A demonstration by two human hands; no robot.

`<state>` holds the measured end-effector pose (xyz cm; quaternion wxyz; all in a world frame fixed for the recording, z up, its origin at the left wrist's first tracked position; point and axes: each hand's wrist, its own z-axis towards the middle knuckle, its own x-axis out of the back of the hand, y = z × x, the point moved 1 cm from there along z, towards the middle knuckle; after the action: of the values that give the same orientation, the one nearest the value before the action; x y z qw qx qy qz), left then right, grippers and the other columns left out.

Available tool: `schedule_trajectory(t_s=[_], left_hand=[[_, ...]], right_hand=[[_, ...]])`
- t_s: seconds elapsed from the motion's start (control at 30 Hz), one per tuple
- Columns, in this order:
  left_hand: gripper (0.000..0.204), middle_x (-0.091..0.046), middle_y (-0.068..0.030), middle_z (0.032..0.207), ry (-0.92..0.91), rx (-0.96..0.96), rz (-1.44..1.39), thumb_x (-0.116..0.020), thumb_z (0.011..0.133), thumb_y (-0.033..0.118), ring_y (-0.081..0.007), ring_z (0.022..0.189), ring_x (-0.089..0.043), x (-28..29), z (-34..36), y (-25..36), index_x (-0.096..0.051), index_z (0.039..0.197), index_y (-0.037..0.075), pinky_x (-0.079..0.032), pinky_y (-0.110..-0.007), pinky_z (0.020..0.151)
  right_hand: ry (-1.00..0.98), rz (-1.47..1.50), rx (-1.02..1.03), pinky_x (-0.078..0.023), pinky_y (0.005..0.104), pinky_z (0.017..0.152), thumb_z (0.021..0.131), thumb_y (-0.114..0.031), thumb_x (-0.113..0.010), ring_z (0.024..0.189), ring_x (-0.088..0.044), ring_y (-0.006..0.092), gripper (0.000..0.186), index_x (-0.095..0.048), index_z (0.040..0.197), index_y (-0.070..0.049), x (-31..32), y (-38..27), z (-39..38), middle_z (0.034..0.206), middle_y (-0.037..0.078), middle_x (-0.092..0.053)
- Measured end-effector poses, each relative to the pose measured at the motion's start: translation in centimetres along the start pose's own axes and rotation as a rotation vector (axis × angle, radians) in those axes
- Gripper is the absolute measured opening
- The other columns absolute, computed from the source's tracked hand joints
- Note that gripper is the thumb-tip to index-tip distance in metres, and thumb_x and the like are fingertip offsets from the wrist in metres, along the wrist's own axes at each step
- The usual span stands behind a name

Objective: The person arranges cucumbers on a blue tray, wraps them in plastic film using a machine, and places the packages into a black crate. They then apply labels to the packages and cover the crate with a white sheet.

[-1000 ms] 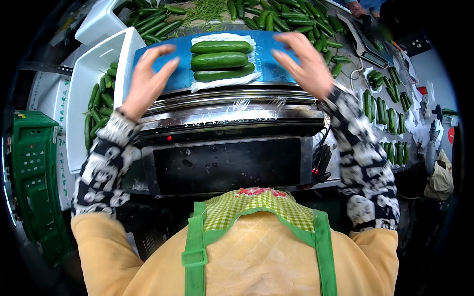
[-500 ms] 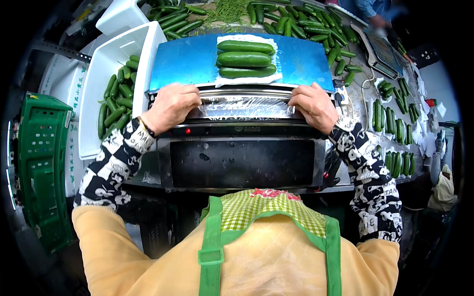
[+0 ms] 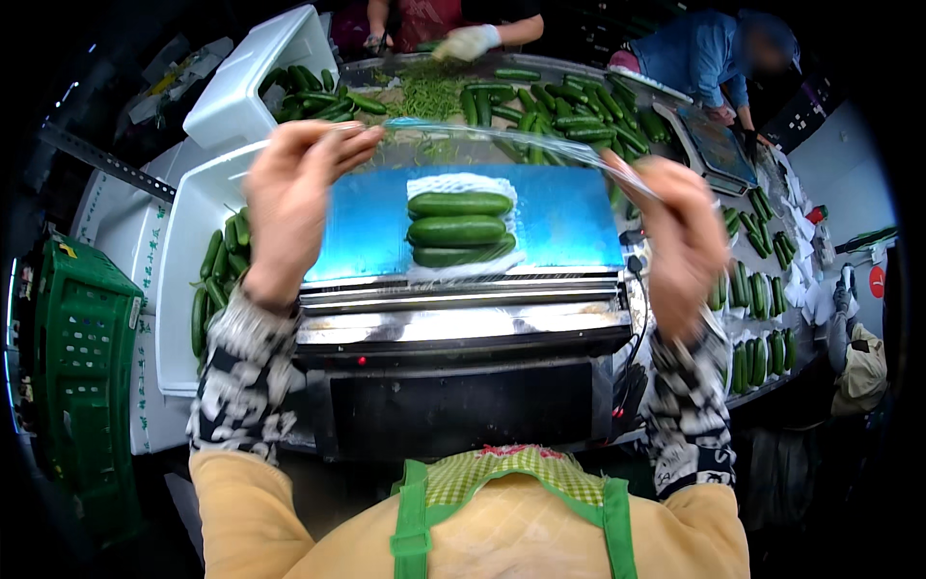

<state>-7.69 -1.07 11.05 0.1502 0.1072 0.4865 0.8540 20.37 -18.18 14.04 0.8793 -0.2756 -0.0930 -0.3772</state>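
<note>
Between my hands, raised over the wrapping machine (image 3: 463, 326), a sheet of clear plastic film (image 3: 502, 134) is stretched. My left hand (image 3: 294, 198) pinches its left end, and my right hand (image 3: 683, 232) grips the right end, slightly blurred. Under the film, three cucumbers (image 3: 455, 231) lie side by side on a white foam net (image 3: 461, 183). They rest on the machine's blue top plate (image 3: 371, 217).
A white foam box (image 3: 174, 328) of cucumbers stands left, beside a green crate (image 3: 92, 376). Loose cucumbers (image 3: 584, 123) lie across the far table. Cucumber packs (image 3: 758, 360) and a scale (image 3: 716, 147) are right. A co-worker's gloved hand (image 3: 469, 42) and a person in blue (image 3: 685, 56) are beyond.
Both hands have risen from the machine's front and moved farther away, drawing the film up and over the cucumbers. The view has tilted up, bringing the co-workers more into sight.
</note>
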Motion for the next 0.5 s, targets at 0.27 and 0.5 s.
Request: schedule_trajectory(t_s=[0.27,0.5], left_hand=[[0.027,-0.062,-0.0138,0.097,-0.543,0.036,0.655,-0.054,0.099,0.011,-0.0264,0.091,-0.062,-2.4,-0.2,-14.4,-0.063,0.121,-0.004,-0.049,-0.038,0.081],[0.022,-0.053,-0.0094,0.097,-0.259,0.436,0.491,-0.058,0.1,0.015,-0.0201,0.091,-0.052,-1.9,-1.7,-14.5,-0.068,0.1,-0.005,-0.044,-0.03,0.084]], right_hand=[[-0.56,-0.507,-0.296,-0.049,0.048,0.086,0.091,-0.01,-0.055,0.098,-0.06,0.0419,0.017,-0.065,0.093,0.004,-10.1,12.2,-6.7,0.11,0.022,-0.062],[-0.265,0.113,-0.957,-0.051,0.0435,0.077,0.099,-0.02,-0.052,0.083,-0.065,0.036,0.028,-0.062,0.097,0.006,-10.0,12.4,-8.6,0.085,0.022,-0.066]])
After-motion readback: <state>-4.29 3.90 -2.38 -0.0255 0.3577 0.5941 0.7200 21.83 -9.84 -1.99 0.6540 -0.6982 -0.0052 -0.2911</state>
